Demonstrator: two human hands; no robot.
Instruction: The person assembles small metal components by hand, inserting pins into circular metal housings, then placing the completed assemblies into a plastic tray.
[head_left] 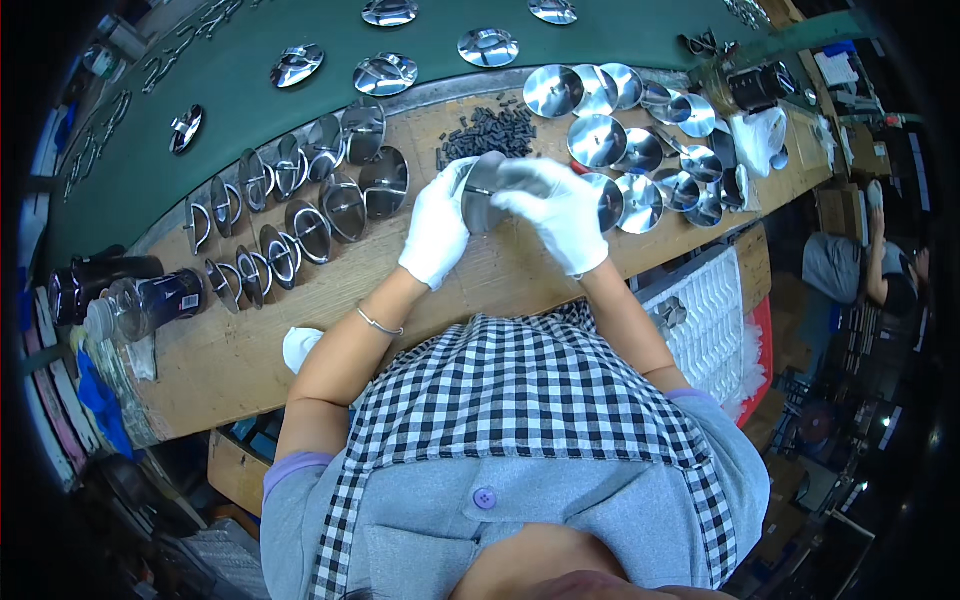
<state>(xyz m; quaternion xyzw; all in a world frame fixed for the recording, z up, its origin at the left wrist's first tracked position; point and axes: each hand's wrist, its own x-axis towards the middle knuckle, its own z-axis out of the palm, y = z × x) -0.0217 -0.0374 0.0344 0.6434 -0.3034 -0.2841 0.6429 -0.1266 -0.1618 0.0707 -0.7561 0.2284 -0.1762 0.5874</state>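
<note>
In a white glove, my left hand [438,228] holds a round metal lid [480,212] on edge by its left side. My right hand [562,212], also gloved, reaches across from the other side. Its bent fingers come together near the middle of the lid; whatever small thing they may pinch is hidden. Just beyond the lid lies a heap of short black pieces [492,130] on the wooden table [350,300].
Lids with curved handles [308,230] stand in rows at left. Shiny discs [640,204] overlap at right. A green belt [240,110] behind carries more lids. Jars [160,300] stand far left; a white ridged tray [705,320] sits near right. Another person [850,265] is far right.
</note>
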